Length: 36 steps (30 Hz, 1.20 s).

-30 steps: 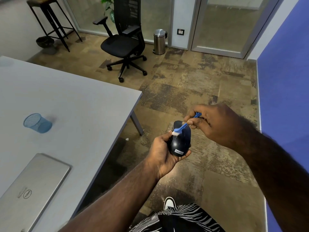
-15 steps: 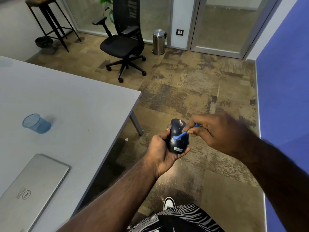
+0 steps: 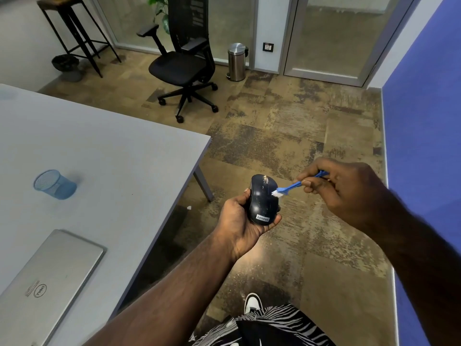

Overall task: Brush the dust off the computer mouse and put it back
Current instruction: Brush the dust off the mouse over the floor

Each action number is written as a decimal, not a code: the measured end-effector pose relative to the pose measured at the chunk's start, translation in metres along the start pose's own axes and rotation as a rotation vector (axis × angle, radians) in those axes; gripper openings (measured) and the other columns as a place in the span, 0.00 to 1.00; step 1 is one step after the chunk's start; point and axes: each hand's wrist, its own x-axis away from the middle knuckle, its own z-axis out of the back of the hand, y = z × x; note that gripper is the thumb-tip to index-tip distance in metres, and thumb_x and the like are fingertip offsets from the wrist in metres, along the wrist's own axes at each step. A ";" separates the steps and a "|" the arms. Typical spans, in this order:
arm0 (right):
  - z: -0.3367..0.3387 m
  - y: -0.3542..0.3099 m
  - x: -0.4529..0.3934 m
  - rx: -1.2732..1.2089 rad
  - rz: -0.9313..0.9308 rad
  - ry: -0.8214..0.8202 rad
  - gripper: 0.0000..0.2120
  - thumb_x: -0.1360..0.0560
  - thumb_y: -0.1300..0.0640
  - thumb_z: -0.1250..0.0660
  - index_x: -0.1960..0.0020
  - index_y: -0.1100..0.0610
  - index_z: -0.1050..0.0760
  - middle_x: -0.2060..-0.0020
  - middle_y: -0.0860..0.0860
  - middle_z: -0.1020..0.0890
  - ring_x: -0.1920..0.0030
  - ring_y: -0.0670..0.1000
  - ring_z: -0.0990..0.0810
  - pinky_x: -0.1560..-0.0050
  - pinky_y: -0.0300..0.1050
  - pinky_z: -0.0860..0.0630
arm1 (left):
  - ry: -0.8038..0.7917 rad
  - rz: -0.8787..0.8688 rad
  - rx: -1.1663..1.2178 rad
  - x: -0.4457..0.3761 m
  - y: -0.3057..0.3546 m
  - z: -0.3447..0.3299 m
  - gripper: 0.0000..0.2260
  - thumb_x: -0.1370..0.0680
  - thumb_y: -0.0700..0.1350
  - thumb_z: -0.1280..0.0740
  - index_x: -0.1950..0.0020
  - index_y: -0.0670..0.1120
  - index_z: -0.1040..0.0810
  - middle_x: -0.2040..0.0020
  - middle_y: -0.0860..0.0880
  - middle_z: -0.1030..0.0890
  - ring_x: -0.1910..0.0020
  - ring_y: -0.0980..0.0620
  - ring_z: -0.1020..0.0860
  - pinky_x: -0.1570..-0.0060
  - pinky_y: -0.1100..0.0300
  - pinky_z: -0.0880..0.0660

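A black computer mouse [image 3: 262, 201] with a Lenovo label rests top-up in my left hand [image 3: 239, 221], held over the floor to the right of the table. My right hand [image 3: 346, 191] pinches a small blue brush [image 3: 290, 188] by its handle. The brush's white bristles touch the right edge of the mouse, just below the scroll wheel. The far end of the brush handle pokes out between my fingers.
A grey table [image 3: 119, 156] fills the left, with a closed silver laptop [image 3: 45, 283] near me and a blue mesh cup [image 3: 53, 184] lying on its side. A black office chair [image 3: 184, 63], a steel bin [image 3: 237, 61] and a stool [image 3: 74, 31] stand beyond. A blue wall [image 3: 424, 121] is at the right.
The brush has swept across the mouse, from its left side, over the lower middle, to the right edge. My right hand has shifted right and up. The left hand keeps the mouse nearly still.
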 end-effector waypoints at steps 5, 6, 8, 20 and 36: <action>-0.013 -0.007 0.005 -0.051 0.013 -0.144 0.07 0.24 0.59 0.31 0.51 0.48 0.20 0.65 0.42 0.17 0.64 0.35 0.18 0.67 0.30 0.23 | 0.001 -0.019 0.011 0.002 0.001 -0.004 0.21 0.17 0.50 0.47 0.33 0.38 0.27 0.41 0.37 0.23 0.53 0.42 0.23 0.52 0.48 0.26; -0.014 -0.005 0.004 -0.023 -0.008 -0.113 0.08 0.24 0.60 0.31 0.51 0.47 0.21 0.65 0.43 0.16 0.63 0.35 0.18 0.67 0.29 0.24 | -0.001 -0.016 0.008 0.003 0.001 -0.004 0.21 0.17 0.51 0.47 0.33 0.38 0.27 0.42 0.37 0.23 0.53 0.42 0.23 0.52 0.48 0.26; -0.015 -0.001 0.001 0.016 -0.053 0.012 0.07 0.24 0.60 0.31 0.50 0.49 0.20 0.63 0.45 0.15 0.62 0.38 0.16 0.65 0.35 0.19 | -0.003 -0.008 0.011 0.003 0.002 -0.004 0.21 0.17 0.51 0.48 0.36 0.38 0.25 0.46 0.37 0.21 0.54 0.42 0.22 0.52 0.48 0.26; -0.029 -0.004 -0.001 -0.013 -0.104 0.117 0.06 0.23 0.60 0.31 0.50 0.50 0.19 0.65 0.40 0.18 0.62 0.37 0.16 0.63 0.38 0.18 | 0.010 -0.022 0.009 0.003 0.002 -0.003 0.21 0.17 0.51 0.49 0.39 0.38 0.24 0.48 0.37 0.21 0.55 0.42 0.22 0.53 0.49 0.25; -0.033 -0.007 -0.020 -0.007 -0.181 0.121 0.03 0.24 0.57 0.32 0.52 0.51 0.20 0.65 0.46 0.16 0.65 0.45 0.15 0.64 0.49 0.17 | 0.012 -0.010 -0.012 0.005 -0.002 -0.004 0.21 0.17 0.52 0.47 0.35 0.39 0.26 0.46 0.36 0.21 0.54 0.41 0.22 0.53 0.48 0.25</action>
